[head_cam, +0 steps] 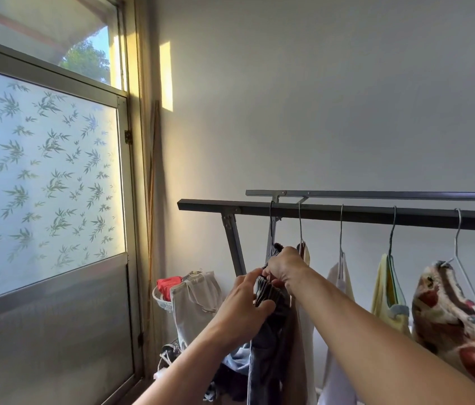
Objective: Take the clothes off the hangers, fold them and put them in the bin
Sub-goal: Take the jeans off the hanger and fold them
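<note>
Head view: the dark garment (268, 346) hung from the leftmost wire hanger (271, 223) on the rail (347, 213). The grip of the left hand (242, 305) pinched its gathered waistband; that of the right hand (284, 268) curled round its top edge.

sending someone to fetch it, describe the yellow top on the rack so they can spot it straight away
Find the dark clothes rail along the white wall. Count to the fourth wire hanger from its window end. The yellow top hangs there, the only pale yellow piece, between a white garment and a brown floral garment.
</note>
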